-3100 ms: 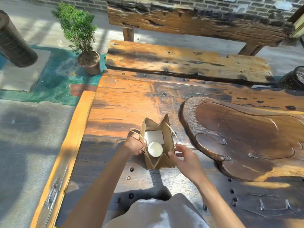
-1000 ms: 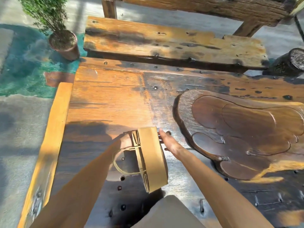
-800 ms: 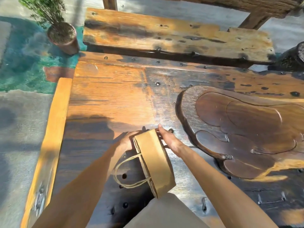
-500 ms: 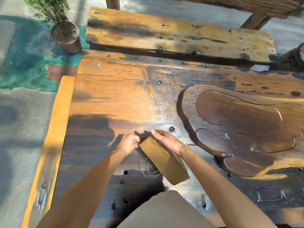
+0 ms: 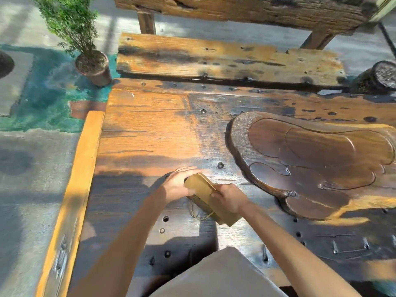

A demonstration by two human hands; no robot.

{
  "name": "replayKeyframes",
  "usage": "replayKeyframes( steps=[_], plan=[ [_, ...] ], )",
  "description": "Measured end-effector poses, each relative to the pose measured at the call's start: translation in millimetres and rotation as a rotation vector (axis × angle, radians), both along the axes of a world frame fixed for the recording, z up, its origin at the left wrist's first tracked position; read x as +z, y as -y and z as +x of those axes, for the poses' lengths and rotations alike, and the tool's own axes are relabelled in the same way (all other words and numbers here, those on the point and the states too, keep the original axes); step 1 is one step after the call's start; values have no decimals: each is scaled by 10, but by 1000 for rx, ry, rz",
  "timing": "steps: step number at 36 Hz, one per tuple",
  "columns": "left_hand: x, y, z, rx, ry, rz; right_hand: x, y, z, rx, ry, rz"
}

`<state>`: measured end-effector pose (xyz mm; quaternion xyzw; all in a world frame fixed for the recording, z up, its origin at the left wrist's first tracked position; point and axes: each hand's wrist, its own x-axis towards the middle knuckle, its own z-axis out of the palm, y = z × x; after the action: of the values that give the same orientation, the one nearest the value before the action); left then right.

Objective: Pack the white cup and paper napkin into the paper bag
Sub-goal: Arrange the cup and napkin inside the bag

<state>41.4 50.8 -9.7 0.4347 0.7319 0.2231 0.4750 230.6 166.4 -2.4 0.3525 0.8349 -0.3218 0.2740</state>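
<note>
The brown paper bag [image 5: 203,189] lies on its side on the dark wooden table [image 5: 150,136], its mouth toward me and its twine handles [image 5: 198,213] trailing on the wood. My left hand [image 5: 179,185] holds the bag's far left end, fingers curved over it. My right hand [image 5: 228,199] grips the bag from the right, near its middle. The white cup and the paper napkin are hidden from view.
A large carved dark wood slab [image 5: 310,163] lies on the table just right of the bag. A wooden bench [image 5: 225,58] runs behind the table. A potted green plant [image 5: 90,61] stands on the floor at the back left. A yellow wooden beam [image 5: 79,179] borders the table's left side.
The bag stood upright and open with the cup and napkin inside; since then it was tipped over and now lies on its side, with both hands shifted onto it.
</note>
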Motion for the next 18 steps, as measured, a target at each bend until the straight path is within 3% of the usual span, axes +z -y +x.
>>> replayKeyframes(
  steps=[4,8,12,18],
  plan=[
    [-60,53,28,-68,-313,59,-53,-55,-73,104,60,37],
    [-64,195,126,-155,-306,4,26,0,-176,186,54,39],
    [101,318,319,-112,-299,-27,61,126,-301,240,79,76],
    [81,364,326,-129,-464,-22,15,120,-285,254,90,134]
  ],
)
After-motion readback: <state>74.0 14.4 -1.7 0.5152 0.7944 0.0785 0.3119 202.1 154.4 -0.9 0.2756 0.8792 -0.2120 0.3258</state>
